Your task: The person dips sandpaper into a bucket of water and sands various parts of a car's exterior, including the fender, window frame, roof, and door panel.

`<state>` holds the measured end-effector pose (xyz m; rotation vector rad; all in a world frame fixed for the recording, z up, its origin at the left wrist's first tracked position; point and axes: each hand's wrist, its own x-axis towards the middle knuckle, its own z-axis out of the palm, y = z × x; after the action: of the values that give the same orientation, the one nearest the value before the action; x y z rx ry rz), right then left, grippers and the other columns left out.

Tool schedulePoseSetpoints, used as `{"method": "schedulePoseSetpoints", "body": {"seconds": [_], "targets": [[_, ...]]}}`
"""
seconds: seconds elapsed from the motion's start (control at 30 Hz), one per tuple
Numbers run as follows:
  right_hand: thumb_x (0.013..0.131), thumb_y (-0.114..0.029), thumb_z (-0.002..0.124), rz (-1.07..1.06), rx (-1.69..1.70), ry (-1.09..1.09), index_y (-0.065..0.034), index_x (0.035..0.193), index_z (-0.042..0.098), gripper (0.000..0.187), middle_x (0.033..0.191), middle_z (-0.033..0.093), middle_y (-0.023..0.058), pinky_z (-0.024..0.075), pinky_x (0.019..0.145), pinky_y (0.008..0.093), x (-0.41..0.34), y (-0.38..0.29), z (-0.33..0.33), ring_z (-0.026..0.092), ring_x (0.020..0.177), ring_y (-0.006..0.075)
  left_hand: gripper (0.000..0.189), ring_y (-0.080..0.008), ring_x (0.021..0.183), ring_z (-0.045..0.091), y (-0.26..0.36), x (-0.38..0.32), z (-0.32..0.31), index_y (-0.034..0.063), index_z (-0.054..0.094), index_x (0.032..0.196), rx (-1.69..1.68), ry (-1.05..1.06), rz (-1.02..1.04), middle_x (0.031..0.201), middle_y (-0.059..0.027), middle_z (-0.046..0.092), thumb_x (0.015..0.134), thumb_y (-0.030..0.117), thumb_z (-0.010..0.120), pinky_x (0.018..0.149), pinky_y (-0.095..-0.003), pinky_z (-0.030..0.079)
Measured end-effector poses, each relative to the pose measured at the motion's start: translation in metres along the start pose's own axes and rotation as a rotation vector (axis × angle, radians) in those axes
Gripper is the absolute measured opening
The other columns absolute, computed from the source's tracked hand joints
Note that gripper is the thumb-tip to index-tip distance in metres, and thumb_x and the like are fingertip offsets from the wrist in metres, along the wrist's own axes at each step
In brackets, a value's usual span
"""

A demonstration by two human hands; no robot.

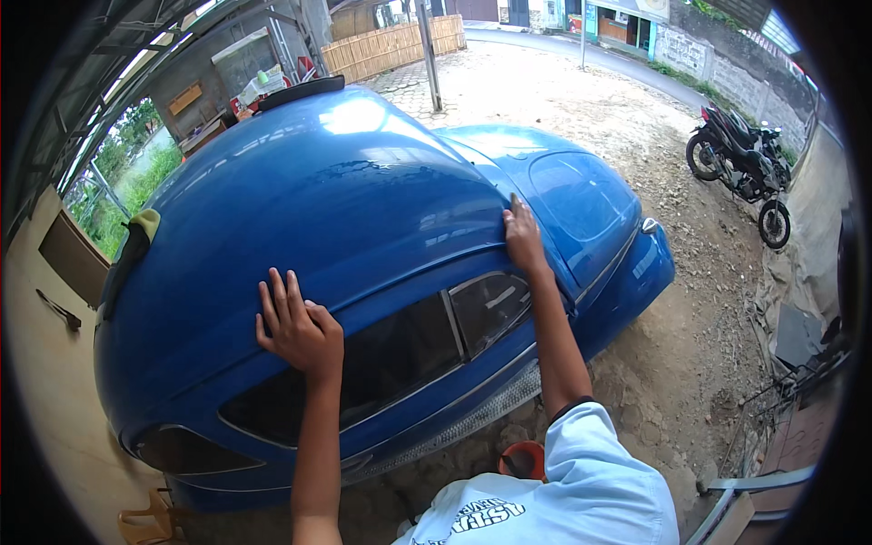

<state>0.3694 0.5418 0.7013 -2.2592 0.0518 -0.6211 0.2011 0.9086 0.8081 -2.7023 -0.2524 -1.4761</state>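
Observation:
A blue rounded car (320,225), Beetle-like in shape, fills the space before me. My left hand (300,327) rests on the roof above the side window (402,351), its fingers spread and nothing visible in it. Farther forward, my right hand (523,235) lies against the roof's front corner by the windshield. A small dull greenish bit shows at its fingertips; whether it is an object under the hand cannot be told. Irregular wet-looking streaks (364,167) mark the roof's top. Below the right hand is the front quarter window (490,303), and beyond it the front hood (579,194).
A yellow-green cloth (145,223) sits at the car's rear. A dark strip (303,92) lies on the roof's far side. Beside the car are a red-orange bucket (523,460) and a yellow plastic chair (150,521). Parked motorcycles (739,160) and a post (429,54) stand beyond.

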Motion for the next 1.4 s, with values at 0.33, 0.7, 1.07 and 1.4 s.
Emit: {"method": "schedulePoseSetpoints", "body": {"seconds": [0.33, 0.7, 1.07, 1.4], "targets": [[0.104, -0.026, 0.038, -0.689, -0.018, -0.178, -0.014, 0.153, 0.039, 0.051, 0.162, 0.027, 0.0199, 0.0137, 0.125, 0.0462, -0.03, -0.133, -0.023, 0.021, 0.152, 0.0331, 0.049, -0.0214, 0.14, 0.049, -0.012, -0.009, 0.002, 0.0125, 0.064, 0.133, 0.023, 0.081, 0.062, 0.149, -0.0004, 0.055, 0.089, 0.006, 0.044, 0.106, -0.0407, 0.033], [0.103, -0.038, 0.04, -0.646, -0.128, -0.071, -0.0177, 0.156, 0.036, 0.057, 0.163, 0.022, 0.0248, 0.0086, 0.123, 0.0548, -0.059, -0.215, 0.017, 0.014, 0.154, 0.0396, 0.05, -0.0252, 0.141, 0.048, 0.0, -0.01, 0.0, 0.0089, 0.064, 0.131, -0.027, 0.074, 0.028, 0.147, -0.0044, 0.057, 0.085, 0.004, 0.044, 0.108, -0.0429, 0.031], [0.101, -0.029, 0.041, -0.312, -0.119, -0.07, -0.0205, 0.159, 0.029, 0.06, 0.167, 0.02, 0.0092, 0.0083, 0.125, 0.0484, -0.026, -0.119, -0.015, 0.014, 0.155, 0.0316, 0.047, -0.0298, 0.144, 0.042, -0.163, -0.011, -0.046, 0.0034, 0.057, 0.136, -0.071, -0.018, -0.012, 0.149, -0.0124, 0.053, 0.091, 0.006, 0.042, 0.117, -0.0485, 0.025], [0.101, -0.032, 0.042, -0.8, -0.298, -0.13, -0.0166, 0.158, 0.031, 0.06, 0.164, 0.027, 0.0124, 0.0098, 0.125, 0.0513, -0.137, -0.378, 0.095, 0.015, 0.153, 0.0397, 0.053, -0.0303, 0.144, 0.042, -0.178, -0.012, -0.052, 0.0028, 0.055, 0.138, -0.225, 0.009, 0.085, 0.149, -0.0128, 0.052, 0.086, 0.007, 0.046, 0.116, -0.0473, 0.027]]}}
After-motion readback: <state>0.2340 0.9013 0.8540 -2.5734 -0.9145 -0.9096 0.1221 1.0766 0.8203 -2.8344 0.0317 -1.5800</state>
